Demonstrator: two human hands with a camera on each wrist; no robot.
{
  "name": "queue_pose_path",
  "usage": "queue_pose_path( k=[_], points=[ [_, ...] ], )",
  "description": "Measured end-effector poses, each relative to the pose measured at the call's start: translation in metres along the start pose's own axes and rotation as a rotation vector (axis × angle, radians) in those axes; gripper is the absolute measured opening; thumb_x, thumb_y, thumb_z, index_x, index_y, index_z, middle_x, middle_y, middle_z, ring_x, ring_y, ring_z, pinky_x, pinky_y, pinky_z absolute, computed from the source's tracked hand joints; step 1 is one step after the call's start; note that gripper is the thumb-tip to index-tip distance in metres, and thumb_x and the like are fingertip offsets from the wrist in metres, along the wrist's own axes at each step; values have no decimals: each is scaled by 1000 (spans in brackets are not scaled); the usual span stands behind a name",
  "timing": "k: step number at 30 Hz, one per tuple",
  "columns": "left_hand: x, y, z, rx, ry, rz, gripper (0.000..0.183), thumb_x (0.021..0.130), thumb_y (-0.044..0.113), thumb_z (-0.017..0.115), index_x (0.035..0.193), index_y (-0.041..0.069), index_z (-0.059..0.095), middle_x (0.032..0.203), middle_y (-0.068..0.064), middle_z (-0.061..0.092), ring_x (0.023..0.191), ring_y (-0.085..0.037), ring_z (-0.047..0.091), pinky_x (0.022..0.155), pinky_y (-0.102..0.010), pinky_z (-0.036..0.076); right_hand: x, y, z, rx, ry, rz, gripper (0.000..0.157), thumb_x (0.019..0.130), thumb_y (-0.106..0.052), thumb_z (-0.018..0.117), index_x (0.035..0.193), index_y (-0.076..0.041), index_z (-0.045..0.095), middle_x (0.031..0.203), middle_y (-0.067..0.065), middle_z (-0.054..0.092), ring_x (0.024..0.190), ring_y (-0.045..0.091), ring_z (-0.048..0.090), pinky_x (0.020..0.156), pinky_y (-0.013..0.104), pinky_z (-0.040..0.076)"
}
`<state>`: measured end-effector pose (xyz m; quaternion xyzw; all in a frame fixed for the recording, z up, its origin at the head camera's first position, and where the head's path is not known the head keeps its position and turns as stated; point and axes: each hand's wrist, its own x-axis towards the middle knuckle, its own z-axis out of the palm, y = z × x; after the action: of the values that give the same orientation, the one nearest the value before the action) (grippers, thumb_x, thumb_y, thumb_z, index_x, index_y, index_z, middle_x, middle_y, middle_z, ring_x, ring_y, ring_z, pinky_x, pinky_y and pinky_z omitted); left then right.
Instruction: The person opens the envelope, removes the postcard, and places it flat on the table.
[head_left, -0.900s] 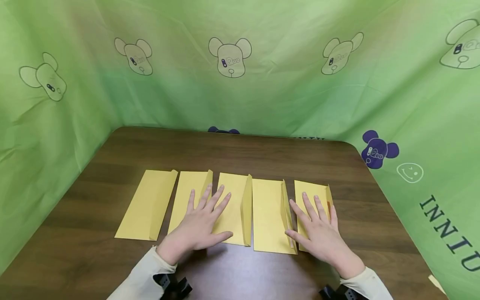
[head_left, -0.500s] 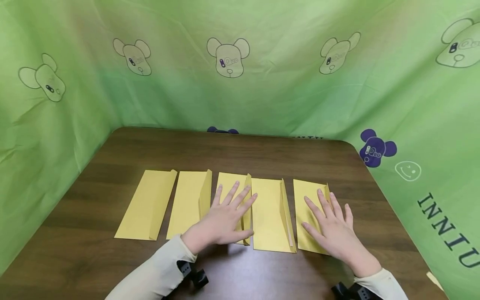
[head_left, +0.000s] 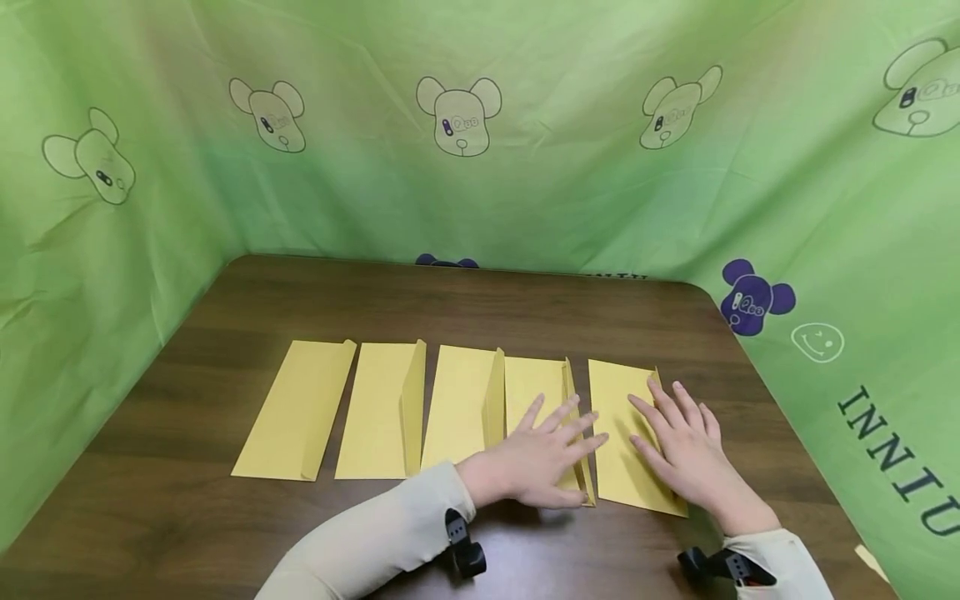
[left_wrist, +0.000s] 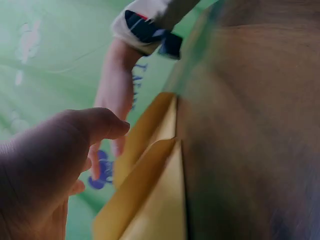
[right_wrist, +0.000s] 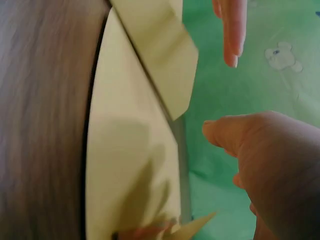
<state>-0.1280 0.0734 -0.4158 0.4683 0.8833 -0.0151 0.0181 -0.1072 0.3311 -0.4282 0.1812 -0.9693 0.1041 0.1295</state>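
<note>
Several yellow paper envelopes lie in a row, their side flaps standing partly raised. My left hand (head_left: 536, 467), fingers spread and palm down, is over the envelope second from the right (head_left: 528, 379). My right hand (head_left: 686, 450), fingers loosely extended, is over the right side of the rightmost envelope (head_left: 622, 425) and covers much of its flap. Neither hand grips anything. In the right wrist view, a reddish-orange patch (right_wrist: 145, 232) shows at that envelope's flap end. The left wrist view has raised flaps (left_wrist: 145, 185) beyond my left thumb.
To the left lie the leftmost envelope (head_left: 292, 412), the second envelope (head_left: 378, 412) and the middle envelope (head_left: 459, 408). They rest on a brown wooden table (head_left: 150, 517). Green printed cloth (head_left: 555, 183) hangs around its back and sides.
My left hand has moved right, from between the second and middle envelopes, across the middle one, to the fourth. My right hand has shifted right across the rightmost envelope. The envelopes stay in place.
</note>
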Motion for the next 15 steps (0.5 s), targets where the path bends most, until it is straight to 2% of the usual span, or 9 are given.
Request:
queue_pose_path(
  k=[6, 9, 15],
  points=[
    [12, 16, 11, 58, -51, 42, 73, 96, 67, 40, 159, 36, 21, 165, 11, 15, 152, -20, -1, 120, -50, 6, -6, 10, 5, -25, -21, -34, 44, 96, -25, 63, 137, -9, 53, 150, 23, 38, 137, 49, 25, 96, 73, 24],
    [16, 18, 15, 74, -72, 45, 72, 95, 70, 39, 158, 38, 24, 163, 13, 20, 152, -20, -1, 120, -50, 4, -8, 14, 8, -27, -22, -56, 43, 97, -26, 63, 136, -10, 54, 150, 21, 39, 137, 48, 27, 96, 71, 25],
    [17, 19, 20, 44, -126, 30, 69, 93, 75, 37, 154, 43, 32, 159, 15, 29, 152, -18, 2, 120, -49, 1, -8, 20, 10, -32, -14, -77, 43, 95, -24, 65, 134, -10, 55, 148, 20, 41, 135, 49, 29, 96, 70, 25]
  ],
)
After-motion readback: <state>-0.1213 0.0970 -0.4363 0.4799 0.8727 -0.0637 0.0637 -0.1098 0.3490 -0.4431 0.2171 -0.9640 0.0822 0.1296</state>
